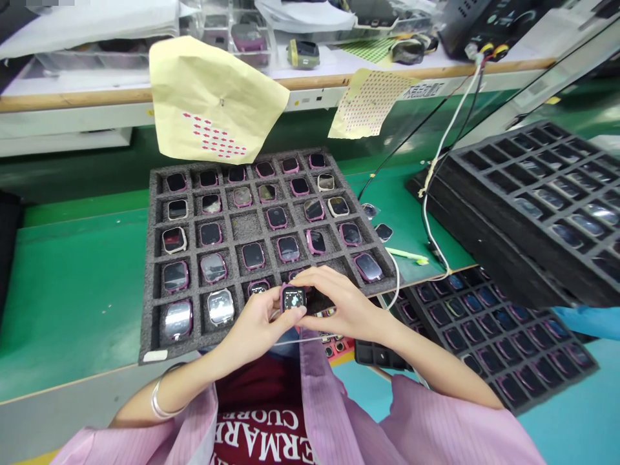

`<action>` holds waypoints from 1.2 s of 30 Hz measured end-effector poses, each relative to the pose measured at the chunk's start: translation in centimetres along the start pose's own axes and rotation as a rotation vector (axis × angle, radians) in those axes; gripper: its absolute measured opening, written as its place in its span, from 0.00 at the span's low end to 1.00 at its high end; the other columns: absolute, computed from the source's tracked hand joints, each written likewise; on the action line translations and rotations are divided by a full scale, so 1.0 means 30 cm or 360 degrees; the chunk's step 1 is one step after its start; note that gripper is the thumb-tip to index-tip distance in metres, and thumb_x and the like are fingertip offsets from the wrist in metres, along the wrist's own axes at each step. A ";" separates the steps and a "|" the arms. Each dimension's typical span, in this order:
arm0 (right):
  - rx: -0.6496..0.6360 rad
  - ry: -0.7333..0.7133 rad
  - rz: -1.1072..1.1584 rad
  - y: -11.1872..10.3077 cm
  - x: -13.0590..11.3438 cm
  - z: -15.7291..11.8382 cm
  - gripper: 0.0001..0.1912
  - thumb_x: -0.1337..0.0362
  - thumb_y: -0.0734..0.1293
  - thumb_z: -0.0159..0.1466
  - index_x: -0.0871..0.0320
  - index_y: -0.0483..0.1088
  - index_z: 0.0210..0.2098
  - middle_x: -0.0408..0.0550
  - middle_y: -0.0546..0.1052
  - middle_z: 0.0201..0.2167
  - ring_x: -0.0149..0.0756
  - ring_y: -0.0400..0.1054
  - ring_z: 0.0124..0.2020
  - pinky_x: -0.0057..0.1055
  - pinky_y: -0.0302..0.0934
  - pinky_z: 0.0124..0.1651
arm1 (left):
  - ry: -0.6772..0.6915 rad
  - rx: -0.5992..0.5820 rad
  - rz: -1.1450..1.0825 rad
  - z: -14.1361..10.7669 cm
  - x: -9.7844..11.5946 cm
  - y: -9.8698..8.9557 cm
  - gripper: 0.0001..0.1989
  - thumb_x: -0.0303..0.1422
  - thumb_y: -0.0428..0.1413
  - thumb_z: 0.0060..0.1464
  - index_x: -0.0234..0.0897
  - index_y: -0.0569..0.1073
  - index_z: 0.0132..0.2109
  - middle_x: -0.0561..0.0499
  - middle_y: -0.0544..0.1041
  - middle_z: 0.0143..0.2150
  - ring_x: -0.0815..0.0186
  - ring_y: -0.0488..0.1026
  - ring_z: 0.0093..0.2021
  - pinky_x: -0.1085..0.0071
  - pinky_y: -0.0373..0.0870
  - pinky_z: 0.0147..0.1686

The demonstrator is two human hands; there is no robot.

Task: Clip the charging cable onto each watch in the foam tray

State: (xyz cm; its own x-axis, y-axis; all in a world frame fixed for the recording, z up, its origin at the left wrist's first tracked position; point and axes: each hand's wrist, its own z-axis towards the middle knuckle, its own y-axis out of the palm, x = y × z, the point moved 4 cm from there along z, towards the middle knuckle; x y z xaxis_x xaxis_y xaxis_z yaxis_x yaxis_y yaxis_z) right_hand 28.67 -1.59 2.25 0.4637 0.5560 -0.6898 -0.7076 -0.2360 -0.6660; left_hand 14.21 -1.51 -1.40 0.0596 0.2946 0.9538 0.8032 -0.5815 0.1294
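Between my two hands is a smartwatch body (293, 299) with a purple case, its screen lit with small writing and a dial. My left hand (264, 318) grips its left side, thumb across the lower edge. My right hand (334, 300) holds it from the other side, fingers at the top and thumb at the lower right corner. Under and beyond my hands lies a dark grey foam tray (247, 227) with many square pockets. Most pockets in sight hold a watch body, such as a purple one (252, 256) and a silver one (221, 307). My hands hide some front pockets.
Stacked foam trays (494, 239) stand at the right, with another full tray (504, 329) lower down. A white cable (426, 213) hangs there near a green-yellow pen-like stick (407, 256). Yellow sticker sheets (213, 97) hang from the shelf edge (320, 81) over the tray's back.
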 end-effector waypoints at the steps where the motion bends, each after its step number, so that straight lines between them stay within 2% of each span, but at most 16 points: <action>1: 0.0010 -0.0011 -0.0001 -0.003 -0.003 -0.001 0.19 0.62 0.72 0.59 0.59 0.66 0.48 0.52 0.76 0.42 0.41 0.70 0.44 0.38 0.63 0.46 | 0.0004 -0.0007 0.0023 -0.001 0.001 0.001 0.14 0.38 0.55 0.57 0.31 0.71 0.44 0.47 0.75 0.39 0.62 0.70 0.40 0.68 0.67 0.42; 4: 0.0026 -0.0067 0.0044 -0.041 -0.012 -0.011 0.21 0.62 0.73 0.59 0.59 0.67 0.49 0.53 0.75 0.44 0.41 0.70 0.45 0.38 0.63 0.48 | 0.0008 -0.0054 0.0088 -0.011 -0.001 0.010 0.15 0.39 0.56 0.56 0.33 0.70 0.46 0.48 0.73 0.40 0.63 0.69 0.40 0.69 0.66 0.41; 7: 0.0107 -0.0036 0.0041 -0.132 0.005 -0.034 0.24 0.61 0.73 0.58 0.58 0.66 0.51 0.53 0.74 0.46 0.42 0.69 0.47 0.39 0.62 0.51 | -0.0040 -0.0130 0.0083 -0.025 -0.012 0.023 0.18 0.39 0.61 0.52 0.35 0.68 0.45 0.52 0.71 0.38 0.66 0.67 0.37 0.72 0.65 0.37; 9: 0.0140 0.0069 -0.0123 -0.194 0.039 -0.056 0.22 0.61 0.73 0.59 0.58 0.67 0.51 0.54 0.74 0.46 0.44 0.68 0.48 0.42 0.61 0.52 | -0.0096 -0.0147 0.0088 -0.030 -0.022 0.027 0.17 0.40 0.61 0.51 0.36 0.67 0.44 0.54 0.70 0.35 0.69 0.65 0.33 0.74 0.63 0.33; 11: 0.0011 0.0193 -0.0376 -0.226 0.077 -0.077 0.19 0.60 0.71 0.60 0.58 0.68 0.49 0.55 0.72 0.46 0.47 0.67 0.48 0.45 0.60 0.51 | -0.0133 -0.0135 0.0081 -0.027 -0.028 0.027 0.17 0.40 0.60 0.53 0.36 0.67 0.45 0.54 0.70 0.35 0.70 0.65 0.31 0.75 0.62 0.30; 13: -0.0211 0.0282 -0.0580 -0.235 0.105 -0.094 0.18 0.60 0.70 0.62 0.59 0.69 0.50 0.56 0.71 0.46 0.48 0.66 0.47 0.46 0.60 0.49 | -0.0140 -0.0131 0.0023 -0.020 -0.025 0.028 0.19 0.40 0.59 0.55 0.36 0.66 0.49 0.51 0.72 0.38 0.69 0.67 0.33 0.74 0.63 0.30; 16: -0.0459 0.0285 -0.0723 -0.250 0.109 -0.109 0.22 0.59 0.67 0.64 0.60 0.66 0.55 0.57 0.69 0.49 0.49 0.64 0.48 0.45 0.59 0.49 | -0.0129 -0.0123 -0.0086 -0.005 -0.003 0.028 0.20 0.39 0.59 0.55 0.36 0.66 0.50 0.47 0.74 0.44 0.69 0.70 0.35 0.75 0.65 0.30; 18: -0.0531 0.0268 -0.0782 -0.279 0.106 -0.115 0.20 0.59 0.65 0.65 0.59 0.67 0.56 0.57 0.68 0.50 0.48 0.64 0.49 0.45 0.58 0.50 | -0.0154 -0.0114 -0.0131 0.004 0.013 0.029 0.18 0.38 0.59 0.55 0.34 0.66 0.49 0.46 0.75 0.44 0.72 0.69 0.29 0.77 0.64 0.24; 21: -0.0600 0.0346 -0.0845 -0.326 0.138 -0.124 0.18 0.59 0.66 0.65 0.56 0.70 0.52 0.54 0.70 0.44 0.47 0.66 0.44 0.43 0.60 0.47 | -0.0203 -0.0102 -0.0168 0.019 0.029 0.031 0.16 0.36 0.58 0.54 0.33 0.65 0.47 0.43 0.76 0.45 0.80 0.60 0.17 0.79 0.56 0.14; 23: -0.0643 0.0429 -0.0838 -0.337 0.177 -0.131 0.20 0.59 0.69 0.62 0.57 0.70 0.52 0.53 0.70 0.40 0.47 0.67 0.40 0.41 0.62 0.43 | -0.0214 -0.0095 -0.0172 0.029 0.031 0.031 0.15 0.34 0.57 0.53 0.32 0.65 0.46 0.41 0.76 0.47 0.82 0.56 0.15 0.80 0.53 0.11; 25: -0.0660 0.0463 -0.0840 -0.338 0.206 -0.134 0.22 0.59 0.70 0.60 0.57 0.70 0.53 0.53 0.69 0.40 0.47 0.67 0.39 0.40 0.64 0.41 | -0.0226 -0.0101 -0.0178 0.036 0.029 0.032 0.15 0.33 0.56 0.52 0.32 0.65 0.46 0.39 0.76 0.49 0.82 0.57 0.14 0.80 0.53 0.11; 29: -0.0558 0.0349 -0.0924 -0.352 0.182 -0.128 0.20 0.57 0.70 0.61 0.58 0.71 0.51 0.54 0.70 0.42 0.48 0.68 0.40 0.44 0.63 0.43 | -0.0262 -0.0127 -0.0216 0.037 0.025 0.033 0.14 0.29 0.54 0.50 0.32 0.65 0.45 0.39 0.76 0.49 0.82 0.56 0.14 0.81 0.52 0.11; 32: -0.0249 0.0243 -0.0703 -0.363 0.102 -0.101 0.19 0.56 0.70 0.60 0.58 0.70 0.47 0.55 0.70 0.47 0.48 0.67 0.47 0.44 0.62 0.49 | -0.0270 -0.0142 -0.0253 0.034 0.030 0.037 0.13 0.27 0.53 0.48 0.32 0.65 0.44 0.42 0.77 0.46 0.82 0.55 0.15 0.81 0.52 0.11; 34: -0.0071 0.0132 -0.0475 -0.328 0.046 -0.069 0.19 0.58 0.72 0.59 0.58 0.69 0.47 0.54 0.71 0.49 0.46 0.67 0.50 0.42 0.61 0.52 | -0.0235 -0.0163 -0.0275 0.035 0.039 0.039 0.14 0.24 0.54 0.45 0.32 0.67 0.42 0.45 0.77 0.42 0.81 0.55 0.17 0.81 0.53 0.13; 36: -0.0063 -0.0026 -0.0302 -0.247 0.006 -0.031 0.20 0.60 0.72 0.59 0.58 0.68 0.48 0.54 0.72 0.49 0.44 0.67 0.50 0.40 0.61 0.52 | -0.0182 -0.0192 -0.0308 0.034 0.048 0.039 0.15 0.22 0.56 0.41 0.32 0.68 0.41 0.50 0.75 0.36 0.81 0.54 0.18 0.82 0.52 0.14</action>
State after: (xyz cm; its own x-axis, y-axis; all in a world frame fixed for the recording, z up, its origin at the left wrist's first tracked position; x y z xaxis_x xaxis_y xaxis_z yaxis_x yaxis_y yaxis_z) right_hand 34.49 -0.48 6.82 0.5777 0.6064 -0.5464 -0.5867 -0.1569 -0.7945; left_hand 15.84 -0.98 -0.15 -0.0162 0.4891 0.8721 0.7302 -0.5901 0.3445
